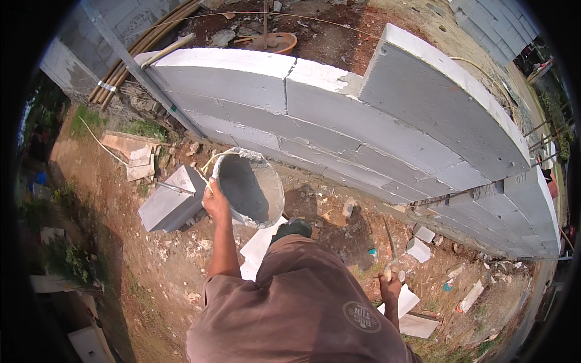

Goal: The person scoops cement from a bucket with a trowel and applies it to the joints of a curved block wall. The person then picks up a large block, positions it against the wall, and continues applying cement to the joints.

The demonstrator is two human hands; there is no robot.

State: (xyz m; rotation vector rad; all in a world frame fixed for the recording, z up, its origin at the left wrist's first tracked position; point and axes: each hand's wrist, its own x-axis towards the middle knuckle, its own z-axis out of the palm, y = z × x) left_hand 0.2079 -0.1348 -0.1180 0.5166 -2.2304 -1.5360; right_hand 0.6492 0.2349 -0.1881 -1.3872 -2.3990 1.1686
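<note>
Your left hand (215, 202) is closed round the near rim of the bucket (249, 187), which hangs tilted just in front of the grey block wall (339, 115), its inside coated with wet grey mortar; it looks heavy and slick, so I'd judge the wire handle at the rim a surer hold than the smeared lip. Further right, still before the wall, your right hand (390, 284) is clenched on the handle of a thin trowel (388, 242) pointing toward the wall's foot.

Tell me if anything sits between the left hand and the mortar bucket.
Nothing visible does: the left hand already grips the rim of the mortar bucket, lifted beside the grey block wall.
</note>
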